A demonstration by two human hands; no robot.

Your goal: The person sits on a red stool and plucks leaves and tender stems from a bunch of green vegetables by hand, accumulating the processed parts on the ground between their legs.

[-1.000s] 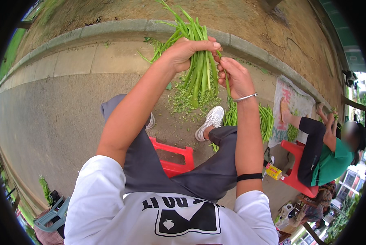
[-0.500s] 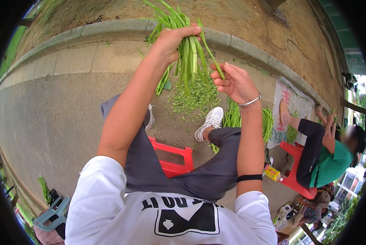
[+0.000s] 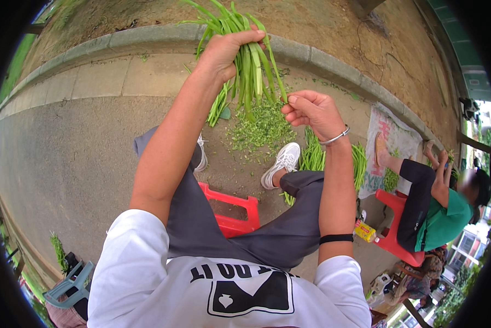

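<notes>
My left hand (image 3: 223, 56) is closed around a bunch of long green vegetable stalks (image 3: 252, 74), held out in front of me above the ground. Their thin ends splay beyond the fist, while the thicker ends hang toward me. At the lower tip of one outer stalk, my right hand (image 3: 317, 116) pinches with thumb and forefinger, its other fingers curled. Below lies a pile of chopped green bits (image 3: 262, 128) on the pavement. More stalks (image 3: 218, 106) rest partly hidden behind my left forearm.
Bundles of green stalks (image 3: 312, 156) lie by my right shoe (image 3: 282, 164). I sit over a red plastic stool (image 3: 234, 203). A curb (image 3: 147, 37) runs across the far side. On the right, a person in green (image 3: 448, 218) sits near a whitish sheet (image 3: 372, 164) and a yellow-labelled bottle (image 3: 365, 232).
The outer stalk has swung inward against the bunch, my left thumb now lying across the stalks. My right hand has shifted slightly left and tightened into a pinch at its tip.
</notes>
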